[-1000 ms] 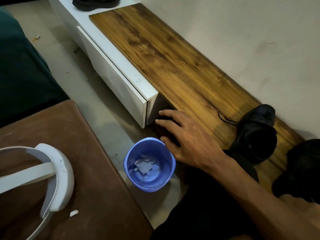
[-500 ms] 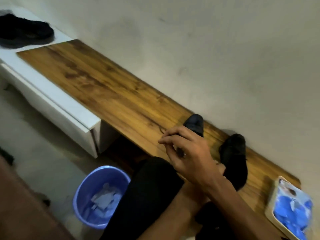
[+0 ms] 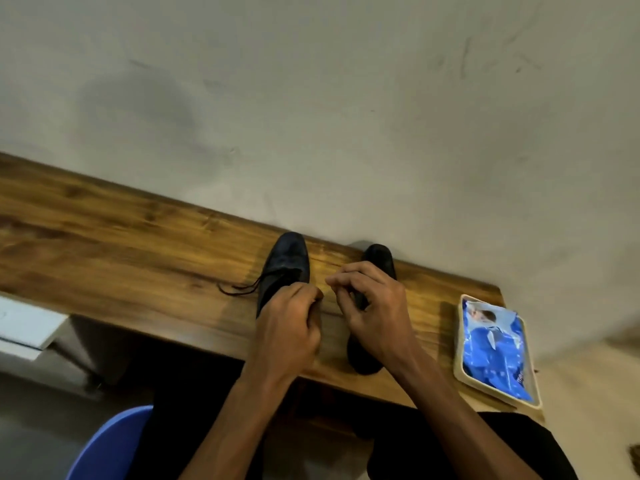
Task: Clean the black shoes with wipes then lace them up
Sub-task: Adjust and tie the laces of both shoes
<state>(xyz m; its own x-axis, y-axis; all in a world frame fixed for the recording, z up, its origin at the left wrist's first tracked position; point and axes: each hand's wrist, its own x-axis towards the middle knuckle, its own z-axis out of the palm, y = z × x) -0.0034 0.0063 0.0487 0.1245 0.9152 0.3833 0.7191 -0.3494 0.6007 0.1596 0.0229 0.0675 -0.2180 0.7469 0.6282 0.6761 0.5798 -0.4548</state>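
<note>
Two black shoes stand on the wooden counter, their toes pointing to the grey wall. The left shoe has a loose black lace that trails to the left over the wood. The right shoe stands just beside it, with a strip of bare wood between them, and its heel reaches the front edge of the counter.

The left hand lies over the back part of the left shoe. Its fingers are curled tight, but I cannot tell if they hold a lace or part of the shoe, because the picture is blurred there. The right hand lies over the middle of the right shoe with fingers bent, and the fingertips seem to pinch something small and dark at the shoe's opening; what it is I cannot tell.

Near the right end of the counter a cream tray holds a blue pack of wipes. The pack has a small picture and some white letters, too blurred to read.

At the lower left the rim of a blue bucket shows, on the floor. A white cabinet stands at the left edge.
</note>
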